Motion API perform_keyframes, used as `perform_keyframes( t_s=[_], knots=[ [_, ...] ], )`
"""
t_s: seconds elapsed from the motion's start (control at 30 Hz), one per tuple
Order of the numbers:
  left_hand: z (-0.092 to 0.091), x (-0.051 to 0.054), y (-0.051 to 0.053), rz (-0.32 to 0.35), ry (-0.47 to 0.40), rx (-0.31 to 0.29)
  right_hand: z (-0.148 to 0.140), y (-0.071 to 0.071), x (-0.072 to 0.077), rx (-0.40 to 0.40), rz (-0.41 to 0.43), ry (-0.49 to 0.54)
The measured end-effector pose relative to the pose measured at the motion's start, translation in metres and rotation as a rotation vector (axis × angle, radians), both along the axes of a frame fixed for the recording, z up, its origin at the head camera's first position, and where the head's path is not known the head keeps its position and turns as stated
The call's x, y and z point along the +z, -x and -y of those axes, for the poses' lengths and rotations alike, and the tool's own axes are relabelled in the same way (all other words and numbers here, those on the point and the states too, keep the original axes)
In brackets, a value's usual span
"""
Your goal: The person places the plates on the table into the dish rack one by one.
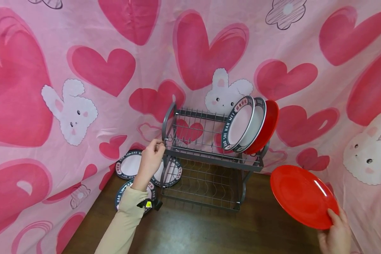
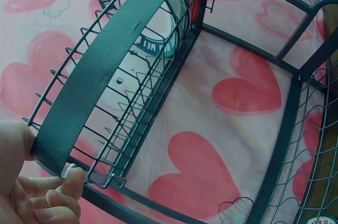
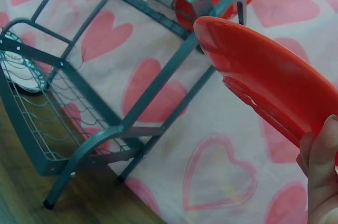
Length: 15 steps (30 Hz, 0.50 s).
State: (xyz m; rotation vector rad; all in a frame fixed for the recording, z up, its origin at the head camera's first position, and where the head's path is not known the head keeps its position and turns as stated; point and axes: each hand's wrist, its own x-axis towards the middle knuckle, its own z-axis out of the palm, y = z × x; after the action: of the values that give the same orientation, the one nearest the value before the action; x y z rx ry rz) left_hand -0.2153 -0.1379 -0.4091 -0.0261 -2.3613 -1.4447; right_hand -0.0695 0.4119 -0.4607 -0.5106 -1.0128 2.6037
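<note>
My left hand point(image 1: 151, 158) grips the upper left front corner of a dark two-tier dish rack point(image 1: 206, 158); in the left wrist view its thumb and curled fingers are around the end of the flat front bar point(image 2: 100, 81). My right hand point(image 1: 336, 231) holds a red plate point(image 1: 300, 195) by its edge, tilted, to the right of the rack and apart from it. On the top tier's right end stand two white plates with dark lettered rims, the nearer a patterned plate point(image 1: 240, 123), and behind them another red plate point(image 1: 271, 127).
Several lettered-rim plates lie on the brown table point(image 1: 190, 229) left of the rack, including one plate point(image 1: 128, 165) at the back, partly behind my left arm. The lower tier point(image 1: 206, 187) holds no plates. A pink heart-patterned cloth point(image 1: 108, 35) hangs behind and at both sides.
</note>
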Motion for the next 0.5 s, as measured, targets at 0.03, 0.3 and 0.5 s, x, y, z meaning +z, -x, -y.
perform_keyframes(
  t_s=[0.03,0.3,0.5],
  knots=[
    [0.0,0.0,0.0,0.001,0.0,0.0,0.001,0.0,0.003,-0.014,0.044,-0.008],
    [0.0,0.0,0.0,-0.006,0.001,0.001,0.001,-0.006,0.017,0.075,-0.013,0.002],
    [0.0,0.0,0.0,-0.01,-0.001,-0.004,0.002,-0.01,0.028,0.074,-0.088,0.04]
  ],
)
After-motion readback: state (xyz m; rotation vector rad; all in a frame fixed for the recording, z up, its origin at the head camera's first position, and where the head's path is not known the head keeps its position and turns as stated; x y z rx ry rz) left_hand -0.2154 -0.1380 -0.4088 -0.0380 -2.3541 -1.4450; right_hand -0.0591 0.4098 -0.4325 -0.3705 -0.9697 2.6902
